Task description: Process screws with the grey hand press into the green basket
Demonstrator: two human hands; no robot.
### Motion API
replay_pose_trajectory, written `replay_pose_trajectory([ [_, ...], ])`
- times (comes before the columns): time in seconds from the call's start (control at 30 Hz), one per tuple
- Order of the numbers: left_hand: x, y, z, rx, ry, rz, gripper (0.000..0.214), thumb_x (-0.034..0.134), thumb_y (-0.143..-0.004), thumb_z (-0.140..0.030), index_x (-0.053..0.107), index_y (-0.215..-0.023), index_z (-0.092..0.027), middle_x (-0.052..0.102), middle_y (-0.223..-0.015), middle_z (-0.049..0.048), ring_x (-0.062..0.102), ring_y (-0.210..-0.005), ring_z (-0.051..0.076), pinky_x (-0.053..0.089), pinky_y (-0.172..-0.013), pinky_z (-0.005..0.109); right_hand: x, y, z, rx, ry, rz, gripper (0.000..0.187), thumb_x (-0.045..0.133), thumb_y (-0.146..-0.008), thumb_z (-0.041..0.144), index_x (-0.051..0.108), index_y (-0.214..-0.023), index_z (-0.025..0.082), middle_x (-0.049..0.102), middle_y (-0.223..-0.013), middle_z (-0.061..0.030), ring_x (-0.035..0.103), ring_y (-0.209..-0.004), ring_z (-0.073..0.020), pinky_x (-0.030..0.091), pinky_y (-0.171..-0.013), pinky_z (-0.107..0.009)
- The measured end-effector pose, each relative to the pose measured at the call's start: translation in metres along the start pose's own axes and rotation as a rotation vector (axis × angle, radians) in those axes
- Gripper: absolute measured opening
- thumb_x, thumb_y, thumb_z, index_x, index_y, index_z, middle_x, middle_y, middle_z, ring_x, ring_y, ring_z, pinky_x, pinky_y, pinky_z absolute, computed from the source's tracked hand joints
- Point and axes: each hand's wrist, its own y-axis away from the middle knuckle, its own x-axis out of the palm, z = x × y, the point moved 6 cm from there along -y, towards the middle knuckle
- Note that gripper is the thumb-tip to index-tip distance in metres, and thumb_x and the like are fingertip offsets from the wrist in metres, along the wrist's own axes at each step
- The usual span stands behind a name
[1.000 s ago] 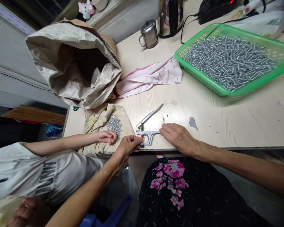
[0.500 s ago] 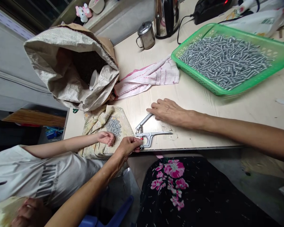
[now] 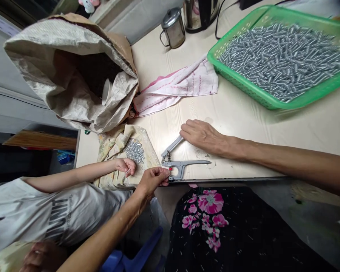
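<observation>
Grey snap-fastener pliers [image 3: 181, 166] lie at the table's front edge, their handles spread apart and a spring and a red part near the jaw. My right hand [image 3: 200, 134] is closed over the end of the upper handle. At the jaw, my left hand [image 3: 155, 179] pinches thumb and fingers together beside the red part; what it holds is too small to make out. To the left, a pile of small metal pieces [image 3: 134, 150] rests on a patterned cloth [image 3: 149, 138]. Another person's hand [image 3: 126, 166] is beside that pile, with a thin metal piece at its fingers.
A green basket [image 3: 243, 88] full of small metal springs or pins stands at the right. Behind the pliers lie a pink-white towel [image 3: 178, 88], a metal mug [image 3: 172, 32] and a kettle [image 3: 200, 15]. A large open sack [image 3: 73, 102] holds a white cup [image 3: 107, 91].
My right hand's fingers have curled round the handle's end. My left hand stays at the jaw. The other person's hand now shows a small metal piece. The view has shifted slightly.
</observation>
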Motion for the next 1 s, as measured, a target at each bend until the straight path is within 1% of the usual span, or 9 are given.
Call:
replay_pose_trajectory([
  [0.13,0.002,0.005,0.003,0.056,0.025,-0.024,0.05,0.087,-0.051,-0.054,0.069,-0.071,-0.012,0.062,-0.063,0.0016,0.054,-0.057,0.01,0.048,-0.055,0.022,-0.019,0.003,0.005,-0.017,0.021,-0.056,0.026,0.036,-0.098,0.004,0.057,-0.087,0.016,0.056,-0.08,-0.0061,0.041,-0.077,-0.0205,0.028,-0.066,-0.033],
  [0.27,0.003,0.007,0.003,0.137,0.014,-0.075,0.05,0.084,-0.054,-0.057,0.07,-0.072,-0.013,0.06,-0.063,0.0008,0.051,-0.058,0.01,0.047,-0.051,0.021,-0.025,0.004,0.005,-0.009,0.018,-0.042,0.026,0.037,-0.097,0.004,0.057,-0.086,0.016,0.055,-0.079,-0.0057,0.041,-0.075,-0.0199,0.026,-0.064,-0.033],
  [0.37,0.002,0.009,0.002,0.195,-0.067,-0.127,0.048,0.08,-0.059,-0.058,0.071,-0.073,-0.013,0.058,-0.067,0.0011,0.051,-0.058,0.011,0.047,-0.048,0.022,-0.023,0.005,0.004,-0.001,0.024,-0.026,0.026,0.037,-0.096,0.003,0.057,-0.086,0.016,0.056,-0.08,-0.0059,0.041,-0.075,-0.0199,0.026,-0.064,-0.033],
  [0.43,0.001,0.009,0.0,0.235,-0.136,-0.137,0.045,0.077,-0.063,-0.057,0.071,-0.072,-0.013,0.058,-0.071,0.0019,0.051,-0.058,0.012,0.048,-0.048,0.023,-0.021,0.005,0.003,0.002,0.026,-0.021,0.026,0.038,-0.096,0.003,0.057,-0.086,0.016,0.056,-0.08,-0.0059,0.04,-0.075,-0.02,0.026,-0.064,-0.033],
  [0.57,0.0,0.004,-0.002,0.262,-0.266,-0.075,0.04,0.07,-0.071,-0.054,0.068,-0.07,-0.014,0.056,-0.07,0.0021,0.053,-0.059,0.013,0.049,-0.049,0.023,-0.017,0.004,0.003,0.008,0.015,-0.004,0.026,0.038,-0.096,0.003,0.057,-0.086,0.016,0.056,-0.081,-0.006,0.041,-0.076,-0.0203,0.026,-0.065,-0.033],
  [0.73,0.001,-0.003,-0.007,0.259,-0.411,-0.018,0.036,0.068,-0.073,-0.05,0.065,-0.068,-0.014,0.057,-0.068,0.001,0.053,-0.053,0.012,0.045,-0.048,0.022,-0.015,0.003,0.002,0.001,-0.006,0.027,0.025,0.037,-0.096,0.003,0.058,-0.088,0.015,0.057,-0.082,-0.0065,0.041,-0.078,-0.0206,0.027,-0.067,-0.034],
  [0.83,0.001,-0.003,-0.006,0.236,-0.379,-0.022,0.036,0.068,-0.071,-0.05,0.066,-0.069,-0.014,0.058,-0.066,0.001,0.053,-0.055,0.012,0.046,-0.049,0.022,-0.012,0.005,-0.001,0.017,0.0,0.043,0.025,0.038,-0.097,0.005,0.059,-0.088,0.016,0.058,-0.083,-0.0065,0.041,-0.08,-0.0211,0.025,-0.067,-0.034],
  [0.93,0.0,-0.001,-0.004,0.232,-0.328,-0.031,0.037,0.068,-0.07,-0.051,0.067,-0.07,-0.014,0.058,-0.066,0.0014,0.054,-0.057,0.012,0.048,-0.051,0.023,-0.007,0.008,-0.005,0.042,0.017,0.093,0.024,0.041,-0.096,0.006,0.059,-0.087,0.018,0.059,-0.082,-0.0055,0.042,-0.084,-0.0215,0.024,-0.069,-0.035],
  [1.0,0.0,-0.001,-0.004,0.232,-0.313,-0.042,0.038,0.068,-0.069,-0.051,0.068,-0.071,-0.013,0.059,-0.065,0.0015,0.054,-0.056,0.012,0.049,-0.051,0.023,-0.004,0.011,-0.006,0.061,0.008,0.14,0.018,0.046,-0.097,0.014,0.059,-0.087,0.018,0.06,-0.084,-0.0056,0.043,-0.087,-0.0223,0.024,-0.071,-0.035],
])
